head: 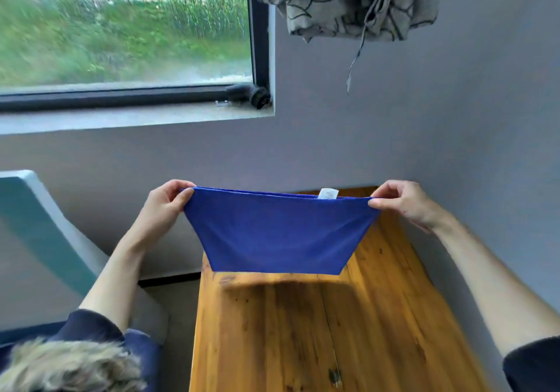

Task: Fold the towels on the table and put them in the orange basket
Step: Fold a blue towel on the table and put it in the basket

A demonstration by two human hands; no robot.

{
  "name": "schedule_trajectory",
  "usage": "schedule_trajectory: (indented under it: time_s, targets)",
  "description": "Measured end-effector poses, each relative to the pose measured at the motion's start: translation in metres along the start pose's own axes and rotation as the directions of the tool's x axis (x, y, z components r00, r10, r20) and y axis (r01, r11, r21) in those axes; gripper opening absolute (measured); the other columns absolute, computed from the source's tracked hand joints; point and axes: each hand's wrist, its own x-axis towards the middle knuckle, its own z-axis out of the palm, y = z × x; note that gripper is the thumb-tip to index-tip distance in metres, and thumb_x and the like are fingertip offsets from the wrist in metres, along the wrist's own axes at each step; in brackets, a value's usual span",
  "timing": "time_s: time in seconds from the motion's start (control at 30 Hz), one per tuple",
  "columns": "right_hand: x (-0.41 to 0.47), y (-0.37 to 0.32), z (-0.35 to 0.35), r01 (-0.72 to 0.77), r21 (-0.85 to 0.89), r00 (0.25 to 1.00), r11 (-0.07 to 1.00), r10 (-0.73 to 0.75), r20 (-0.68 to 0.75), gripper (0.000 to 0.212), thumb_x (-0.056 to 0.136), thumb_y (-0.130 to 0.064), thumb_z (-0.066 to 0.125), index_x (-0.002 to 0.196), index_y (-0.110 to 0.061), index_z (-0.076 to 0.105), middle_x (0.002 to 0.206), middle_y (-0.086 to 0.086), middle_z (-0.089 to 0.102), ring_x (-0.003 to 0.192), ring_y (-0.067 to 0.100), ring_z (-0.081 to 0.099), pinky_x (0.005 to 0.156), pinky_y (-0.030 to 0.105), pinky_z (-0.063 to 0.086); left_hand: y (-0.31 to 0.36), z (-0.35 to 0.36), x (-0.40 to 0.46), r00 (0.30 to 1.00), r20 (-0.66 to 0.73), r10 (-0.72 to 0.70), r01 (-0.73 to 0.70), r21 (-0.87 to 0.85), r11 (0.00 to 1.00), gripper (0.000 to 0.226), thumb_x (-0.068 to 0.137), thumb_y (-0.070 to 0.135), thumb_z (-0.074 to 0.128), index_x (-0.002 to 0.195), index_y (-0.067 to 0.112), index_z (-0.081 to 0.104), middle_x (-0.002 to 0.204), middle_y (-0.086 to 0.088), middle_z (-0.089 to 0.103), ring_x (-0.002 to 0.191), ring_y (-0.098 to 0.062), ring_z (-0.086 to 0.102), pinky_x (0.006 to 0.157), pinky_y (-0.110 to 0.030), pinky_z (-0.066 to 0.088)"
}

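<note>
A blue towel (pixel 277 234) hangs in the air above the wooden table (pixel 303 331), doubled over with a white label showing at its top edge. My left hand (pixel 165 206) pinches its upper left corner. My right hand (pixel 404 202) pinches its upper right corner. The towel is stretched taut between the two hands and its lower edge floats just above the tabletop. No orange basket is in view.
A grey wall stands behind the table, with a window (pixel 127 28) at the upper left. A patterned curtain (pixel 351 0) hangs bunched at the top right. A teal and grey chair (pixel 45 234) stands left of the table.
</note>
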Motion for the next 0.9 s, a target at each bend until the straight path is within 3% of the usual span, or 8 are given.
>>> schedule_trajectory:
  time_s: [0.27, 0.37, 0.47, 0.53, 0.63, 0.7, 0.8, 0.9]
  targets:
    - [0.008, -0.035, -0.013, 0.091, -0.151, 0.993, 0.984, -0.077, 0.092, 0.014, 0.085, -0.005, 0.064, 0.089, -0.018, 0.068, 0.086, -0.006, 0.068, 0.08, 0.005, 0.061, 0.062, 0.006, 0.048, 0.035, -0.015, -0.009, 0.997, -0.048, 0.064, -0.061, 0.065, 0.996, 0.023, 0.094, 0.005, 0.049, 0.087, 0.021, 0.065, 0.086, 0.002, 0.066, 0.079, -0.01, 0.057, 0.078, -0.023, 0.046]
    - [0.011, -0.04, -0.015, 0.085, -0.121, 0.996, 0.989, -0.081, 0.036, 0.011, 0.085, -0.003, 0.063, 0.084, -0.012, 0.069, 0.079, -0.002, 0.067, 0.072, 0.005, 0.06, 0.061, 0.005, 0.046, 0.038, -0.021, -0.011, 0.998, 0.045, 0.039, -0.047, 0.181, 0.982, 0.02, 0.093, 0.002, 0.051, 0.099, 0.013, 0.067, 0.093, 0.001, 0.067, 0.085, -0.009, 0.058, 0.076, -0.012, 0.046]
    - [0.018, -0.037, -0.014, 0.02, -0.059, 1.0, 0.998, -0.019, 0.018, 0.009, 0.088, -0.004, 0.061, 0.092, -0.003, 0.069, 0.086, 0.008, 0.067, 0.076, 0.014, 0.058, 0.072, 0.02, 0.049, 0.034, -0.022, -0.013, 0.987, 0.152, -0.053, 0.013, 0.251, 0.968, 0.018, 0.091, 0.002, 0.055, 0.091, 0.014, 0.068, 0.086, 0.002, 0.069, 0.077, -0.006, 0.06, 0.067, -0.007, 0.046]
    - [0.024, -0.035, -0.011, -0.034, -0.116, 0.997, 0.993, 0.041, 0.06, 0.01, 0.089, -0.007, 0.06, 0.094, -0.003, 0.068, 0.088, 0.008, 0.066, 0.079, 0.015, 0.058, 0.074, 0.025, 0.048, 0.028, -0.016, -0.012, 0.988, 0.117, -0.096, 0.07, 0.213, 0.975, 0.019, 0.091, 0.002, 0.055, 0.084, 0.014, 0.067, 0.081, 0.001, 0.068, 0.073, -0.009, 0.06, 0.063, -0.007, 0.048]
    - [0.039, -0.031, -0.002, -0.08, -0.167, 0.996, 0.983, 0.084, 0.018, 0.008, 0.089, -0.007, 0.06, 0.092, -0.004, 0.067, 0.086, 0.007, 0.066, 0.077, 0.016, 0.06, 0.067, 0.019, 0.051, 0.019, 0.0, -0.004, 0.985, 0.039, -0.167, 0.16, 0.136, 0.978, 0.015, 0.094, 0.006, 0.051, 0.089, 0.011, 0.064, 0.086, -0.005, 0.066, 0.081, -0.017, 0.059, 0.075, -0.024, 0.052]
    - [0.05, -0.028, 0.004, -0.102, -0.242, 0.993, 0.965, 0.084, -0.082, 0.008, 0.088, -0.008, 0.059, 0.09, -0.007, 0.067, 0.092, 0.012, 0.068, 0.085, 0.024, 0.062, 0.079, 0.034, 0.054, 0.014, 0.011, 0.003, 0.984, -0.031, -0.174, 0.176, 0.149, 0.973, 0.014, 0.094, 0.007, 0.051, 0.091, 0.011, 0.064, 0.09, -0.006, 0.065, 0.084, -0.019, 0.057, 0.083, -0.035, 0.049]
    - [0.06, -0.025, 0.012, -0.108, -0.36, 0.98, 0.927, 0.038, -0.196, 0.015, 0.088, -0.008, 0.053, 0.094, -0.009, 0.067, 0.1, 0.014, 0.069, 0.09, 0.03, 0.062, 0.087, 0.039, 0.051, 0.013, 0.024, 0.011, 0.983, -0.149, -0.111, 0.139, 0.196, 0.971, 0.013, 0.092, 0.009, 0.053, 0.088, 0.016, 0.064, 0.089, -0.002, 0.065, 0.083, -0.016, 0.056, 0.081, -0.03, 0.045]
    - [0.063, -0.025, 0.017, -0.051, -0.362, 0.959, 0.931, -0.056, -0.279, 0.02, 0.091, -0.006, 0.049, 0.101, -0.006, 0.065, 0.106, 0.015, 0.067, 0.098, 0.031, 0.06, 0.083, 0.027, 0.044, 0.017, 0.029, 0.015, 0.972, -0.234, -0.039, 0.078, 0.163, 0.984, 0.013, 0.091, 0.01, 0.054, 0.087, 0.017, 0.065, 0.087, -0.001, 0.066, 0.08, -0.015, 0.055, 0.077, -0.027, 0.042]
